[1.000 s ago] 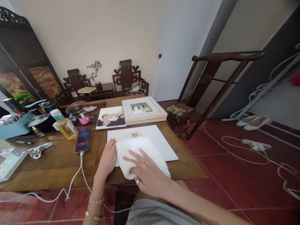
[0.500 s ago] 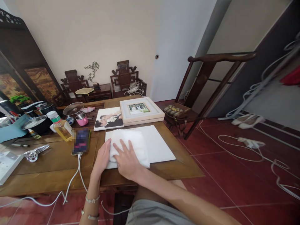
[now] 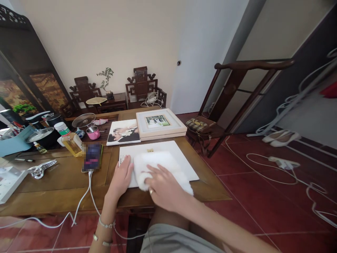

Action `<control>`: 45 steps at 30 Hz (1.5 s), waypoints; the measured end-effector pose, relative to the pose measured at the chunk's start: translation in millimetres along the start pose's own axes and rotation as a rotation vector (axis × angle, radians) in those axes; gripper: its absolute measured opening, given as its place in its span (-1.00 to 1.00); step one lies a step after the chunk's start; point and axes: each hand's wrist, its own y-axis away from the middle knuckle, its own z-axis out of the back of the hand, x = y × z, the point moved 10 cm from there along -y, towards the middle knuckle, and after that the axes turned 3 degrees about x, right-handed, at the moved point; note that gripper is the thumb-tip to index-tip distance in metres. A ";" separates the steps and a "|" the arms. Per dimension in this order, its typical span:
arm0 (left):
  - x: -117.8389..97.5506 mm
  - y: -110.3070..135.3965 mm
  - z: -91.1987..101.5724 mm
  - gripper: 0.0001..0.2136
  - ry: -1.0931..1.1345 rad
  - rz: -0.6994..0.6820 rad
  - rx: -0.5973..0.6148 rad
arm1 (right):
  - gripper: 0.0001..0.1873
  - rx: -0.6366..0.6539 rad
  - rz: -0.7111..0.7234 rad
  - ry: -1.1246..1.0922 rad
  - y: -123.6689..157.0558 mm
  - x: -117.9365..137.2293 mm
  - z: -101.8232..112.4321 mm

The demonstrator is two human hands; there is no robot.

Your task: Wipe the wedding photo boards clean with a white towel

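A white flat board (image 3: 176, 151) lies on the wooden table in front of me, with a small gold-coloured piece (image 3: 150, 150) near its far edge and some dark print at its left side. Over it lies a folded white towel (image 3: 152, 161), bunched at its left end. My right hand (image 3: 165, 188) presses on this towel and grips it, fingers bent over the fabric, a ring showing. My left hand (image 3: 123, 175) rests flat on the board's left part, fingers stretched out, beside the towel.
Behind the board are a framed picture (image 3: 171, 130) and a photo panel (image 3: 116, 140). To the left stand a phone (image 3: 92, 158) on a cable, a bottle (image 3: 73, 144), a pink cup (image 3: 92, 133) and metal clippers (image 3: 42, 168). A wooden chair (image 3: 234, 80) stands right of the table.
My right hand has slid the towel to the right across the board, uncovering the gold-coloured piece and the print. My left hand has shifted slightly right onto the board.
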 end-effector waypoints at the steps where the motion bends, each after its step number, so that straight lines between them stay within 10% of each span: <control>1: -0.3 0.4 -0.6 -0.55 -0.029 -0.010 0.014 | -0.68 -0.015 -0.028 0.014 -8.3 -10.1 3.1; 11: -9.2 3.7 3.8 -0.62 -0.081 -0.114 0.016 | -0.64 -0.017 0.017 -0.003 -116.5 -17.9 14.1; 18: -6.2 2.6 2.9 -0.61 -0.057 -0.113 0.018 | -0.65 0.035 0.069 -0.041 -133.9 -14.9 16.2; 32: 0.1 4.2 -1.7 -0.59 -0.053 -0.038 0.083 | -0.60 -0.061 -0.223 -0.016 -30.4 -151.8 44.0; 45: 4.3 1.5 -2.3 -0.62 -0.069 -0.030 -0.002 | -0.78 -0.014 0.109 -0.024 79.4 -66.3 12.7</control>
